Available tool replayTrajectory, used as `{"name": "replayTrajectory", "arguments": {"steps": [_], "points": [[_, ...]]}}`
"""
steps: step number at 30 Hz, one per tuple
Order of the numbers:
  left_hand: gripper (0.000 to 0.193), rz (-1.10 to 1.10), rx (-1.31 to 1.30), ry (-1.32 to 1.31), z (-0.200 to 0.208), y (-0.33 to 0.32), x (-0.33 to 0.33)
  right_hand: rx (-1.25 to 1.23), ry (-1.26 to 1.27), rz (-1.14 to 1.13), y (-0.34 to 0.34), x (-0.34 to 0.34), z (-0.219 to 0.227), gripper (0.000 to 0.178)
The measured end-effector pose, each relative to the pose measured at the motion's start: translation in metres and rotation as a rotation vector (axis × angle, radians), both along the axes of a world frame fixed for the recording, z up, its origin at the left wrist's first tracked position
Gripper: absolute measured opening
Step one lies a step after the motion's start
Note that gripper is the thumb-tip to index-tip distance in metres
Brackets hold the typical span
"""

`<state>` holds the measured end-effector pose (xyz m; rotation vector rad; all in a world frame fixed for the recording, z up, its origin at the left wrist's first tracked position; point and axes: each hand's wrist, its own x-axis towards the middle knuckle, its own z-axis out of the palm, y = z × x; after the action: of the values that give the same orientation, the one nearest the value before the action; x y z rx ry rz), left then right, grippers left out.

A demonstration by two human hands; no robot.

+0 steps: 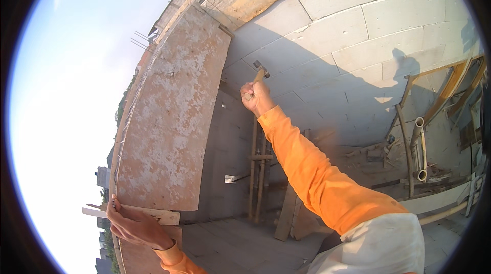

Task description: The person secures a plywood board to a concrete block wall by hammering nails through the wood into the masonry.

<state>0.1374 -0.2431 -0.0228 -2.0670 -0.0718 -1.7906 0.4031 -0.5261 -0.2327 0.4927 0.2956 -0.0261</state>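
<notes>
My right hand (257,97) is raised at the end of an orange sleeve, its fingers wrapped round the wooden handle of a hammer (261,73). The hammer's head points up and away, in front of the block wall. Lower left, my left hand (135,227) lies over a narrow wooden strip (166,217) at the foot of a large board panel (163,115). Its thumb and finger close together at the panel's outer edge; what they pinch is too small to make out. The panel is reddish brown with pale smears.
A wall of pale blocks (337,38) rises at the right, partly in shadow. Below are wooden poles (254,171), leaning planks (288,215), a bamboo-like frame (419,148) and scattered debris. Open sky and distant buildings lie beyond the panel at the left.
</notes>
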Motion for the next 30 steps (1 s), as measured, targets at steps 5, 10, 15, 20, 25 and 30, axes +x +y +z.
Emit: {"name": "replayTrajectory", "arguments": {"steps": [5, 10, 15, 20, 25, 30], "points": [[0.016, -0.032, 0.042, -0.004, 0.000, -0.001, 0.001, -0.097, -0.336, 0.109, -0.015, -0.014, 0.024, 0.038], [0.015, -0.045, 0.057, 0.009, 0.000, -0.001, 0.001, -0.123, -0.240, 0.074, -0.027, -0.019, 0.021, 0.034], [0.015, -0.063, 0.061, 0.000, 0.000, 0.001, 0.002, -0.116, 0.060, 0.024, -0.029, -0.016, 0.026, 0.028], [0.014, -0.065, 0.058, 0.013, 0.000, 0.000, 0.002, -0.282, -0.371, 0.159, -0.029, -0.015, 0.026, 0.028], [0.013, -0.071, 0.062, -0.004, 0.001, 0.000, 0.002, -0.299, -0.206, 0.207, -0.032, -0.013, 0.014, 0.041], [0.013, -0.087, 0.087, -0.019, -0.001, -0.002, 0.005, -0.241, -0.060, 0.137, -0.029, -0.011, 0.022, 0.030]]}}
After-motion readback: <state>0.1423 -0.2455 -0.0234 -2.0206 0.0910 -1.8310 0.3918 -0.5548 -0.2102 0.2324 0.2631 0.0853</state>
